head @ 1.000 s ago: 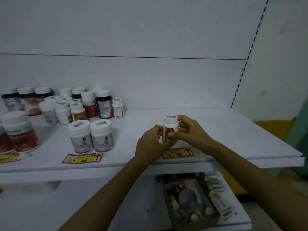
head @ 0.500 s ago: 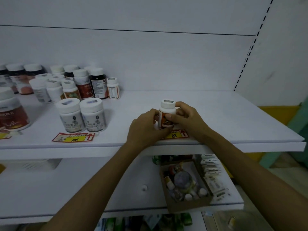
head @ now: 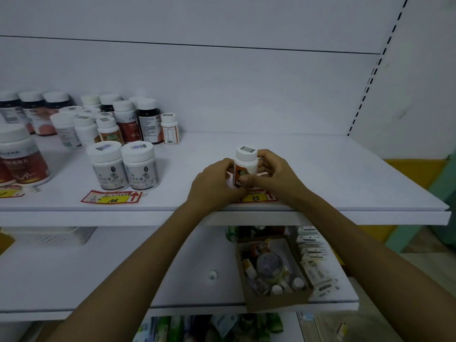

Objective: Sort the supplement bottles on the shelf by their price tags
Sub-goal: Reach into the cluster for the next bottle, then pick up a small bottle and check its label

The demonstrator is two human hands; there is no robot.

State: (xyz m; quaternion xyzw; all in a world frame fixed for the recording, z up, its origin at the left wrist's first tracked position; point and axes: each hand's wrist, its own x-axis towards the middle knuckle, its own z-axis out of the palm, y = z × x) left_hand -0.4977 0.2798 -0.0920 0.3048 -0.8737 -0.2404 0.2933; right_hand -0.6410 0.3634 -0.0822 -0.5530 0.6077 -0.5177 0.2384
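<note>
A small white bottle [head: 245, 161] with an orange label and a sticker on its cap stands upright on the white shelf [head: 320, 174], just behind a red-and-yellow price tag marked 88 [head: 256, 197]. My left hand [head: 214, 183] and my right hand [head: 274, 172] both grip the bottle from either side, fingers curled round its body. Two wider white bottles [head: 124, 167] stand behind a tag marked 108 [head: 111, 196]. Several more bottles [head: 118, 122] crowd the shelf's back left.
A large red-labelled bottle [head: 21, 160] stands at the far left by a third tag [head: 9, 192]. On the lower shelf sit a cardboard box of small items [head: 274, 272], a row of white packets [head: 313, 257] and a white basket [head: 51, 235].
The view has shifted slightly. Both hands stay round the small bottle above the 88 tag, and it has turned a little, showing more of its orange label.
</note>
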